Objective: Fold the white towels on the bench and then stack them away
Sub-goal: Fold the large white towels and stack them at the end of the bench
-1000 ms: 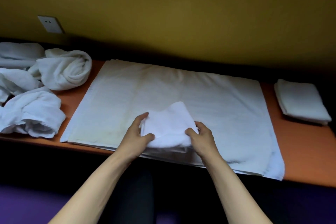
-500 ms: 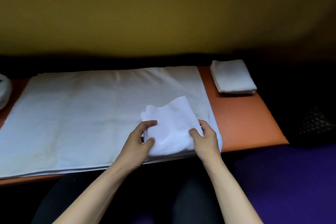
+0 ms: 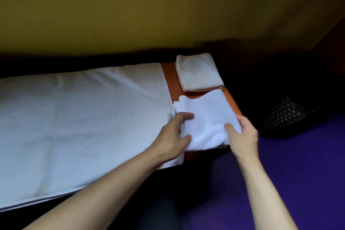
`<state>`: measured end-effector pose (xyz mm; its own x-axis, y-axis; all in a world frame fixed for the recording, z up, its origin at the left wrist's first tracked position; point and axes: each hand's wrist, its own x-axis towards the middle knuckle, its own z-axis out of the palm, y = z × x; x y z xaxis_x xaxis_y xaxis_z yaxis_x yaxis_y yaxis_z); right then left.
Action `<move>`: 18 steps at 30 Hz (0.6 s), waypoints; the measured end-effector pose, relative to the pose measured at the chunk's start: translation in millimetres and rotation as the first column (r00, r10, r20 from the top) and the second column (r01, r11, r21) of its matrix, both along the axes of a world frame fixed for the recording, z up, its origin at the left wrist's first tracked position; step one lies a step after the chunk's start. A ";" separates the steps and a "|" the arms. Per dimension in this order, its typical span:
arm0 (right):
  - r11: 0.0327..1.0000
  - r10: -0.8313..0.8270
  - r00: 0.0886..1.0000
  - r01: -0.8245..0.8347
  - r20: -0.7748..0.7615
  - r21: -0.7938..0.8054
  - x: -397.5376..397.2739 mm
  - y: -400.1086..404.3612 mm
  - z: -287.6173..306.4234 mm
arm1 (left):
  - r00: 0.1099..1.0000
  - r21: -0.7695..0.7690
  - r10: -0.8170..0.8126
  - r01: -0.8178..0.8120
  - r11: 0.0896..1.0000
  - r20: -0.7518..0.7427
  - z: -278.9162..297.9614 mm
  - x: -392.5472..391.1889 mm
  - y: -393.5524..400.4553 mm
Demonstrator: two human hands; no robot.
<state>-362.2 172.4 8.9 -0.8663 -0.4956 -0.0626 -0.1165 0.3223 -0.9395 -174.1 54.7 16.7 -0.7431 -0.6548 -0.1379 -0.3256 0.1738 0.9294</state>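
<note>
A small folded white towel (image 3: 207,117) is held over the right end of the orange bench (image 3: 169,73). My left hand (image 3: 172,136) grips its left edge and my right hand (image 3: 242,134) grips its right edge. Just behind it, at the bench's far right corner, lies another folded white towel (image 3: 198,72). A large white sheet (image 3: 80,114) lies spread flat over most of the bench to the left.
A yellow wall (image 3: 168,5) rises behind the bench. To the right of the bench stands a dark mesh basket (image 3: 281,117). A purple surface (image 3: 298,173) fills the lower right.
Both hands have carried the folded towel to the right, off the large sheet to the bench's right end, close to the other folded towel. The view has swung right; the unfolded towels are out of view.
</note>
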 end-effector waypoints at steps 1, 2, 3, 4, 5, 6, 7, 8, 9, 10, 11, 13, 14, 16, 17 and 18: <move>1.000 -0.006 1.000 0.006 -0.026 0.009 -8.8 -0.1 0.4 | 1.000 -0.022 -0.012 0.013 1.000 0.010 -1.5 -11.5 -1.1; 0.999 -0.014 0.999 0.015 -0.046 0.028 -17.4 -1.0 0.5 | 0.999 -0.052 -0.029 0.031 0.998 0.028 -4.5 -22.1 -1.9; 0.998 -0.013 0.998 0.017 -0.065 0.065 -25.0 -2.0 -0.1 | 0.996 -0.116 -0.046 0.055 0.992 0.080 -7.6 -31.9 -2.1; 0.990 -0.005 0.993 0.021 -0.115 0.139 -32.3 -2.9 -3.1 | 0.979 -0.249 -0.044 0.093 0.964 0.197 -11.1 -40.8 -2.5; 0.967 0.015 0.976 0.041 -0.218 0.250 -38.0 -3.5 -6.9 | 0.935 -0.413 -0.002 0.158 0.897 0.354 -15.3 -47.1 -2.5; 0.926 0.054 0.934 0.085 -0.352 0.367 -41.0 -3.3 -12.0 | 0.879 -0.520 0.053 0.231 0.822 0.473 -20.0 -50.2 -1.0; 0.899 0.092 0.876 0.131 -0.474 0.418 -40.2 -2.5 -17.5 | 0.839 -0.560 0.074 0.292 0.775 0.539 -24.6 -51.1 1.9; 0.905 0.121 0.817 0.143 -0.563 0.401 -35.5 -2.1 -22.5 | 0.813 -0.566 0.064 0.344 0.749 0.579 -30.3 -50.6 4.3; 0.922 0.155 0.775 0.109 -0.613 0.371 -28.5 -2.9 -26.4 | 0.799 -0.567 0.051 0.378 0.732 0.599 -35.1 -49.1 5.9; 0.927 0.211 0.744 0.054 -0.633 0.372 -21.7 -4.0 -32.7 | 0.795 -0.575 0.046 0.396 0.716 0.604 -39.0 -47.2 6.9; 0.908 0.291 0.721 -0.001 -0.629 0.419 -13.9 -5.1 -39.3 | 0.799 -0.590 0.050 0.399 0.702 0.599 -40.5 -45.1 7.1; 0.834 0.436 0.679 -0.058 -0.590 0.549 -1.3 -4.3 -54.8 | 0.793 -0.599 0.050 0.415 0.685 0.607 -40.1 -41.3 5.9; 0.807 0.470 0.667 -0.060 -0.578 0.587 1.6 -3.4 -59.7 | 0.788 -0.601 0.050 0.425 0.677 0.614 -40.1 -39.0 5.2; 0.787 0.486 0.660 -0.047 -0.572 0.615 0.5 -4.7 -63.5 | 0.793 -0.620 0.064 0.420 0.663 0.606 -40.2 -31.3 3.5; 0.778 0.492 0.662 -0.044 -0.565 0.626 -1.0 -5.9 -62.9 | 0.795 -0.625 0.076 0.410 0.665 0.602 -39.7 -25.1 2.7; 0.769 0.498 0.663 -0.040 -0.558 0.639 -2.9 -7.5 -62.6 | 0.798 -0.633 0.091 0.397 0.664 0.596 -41.1 -16.9 2.6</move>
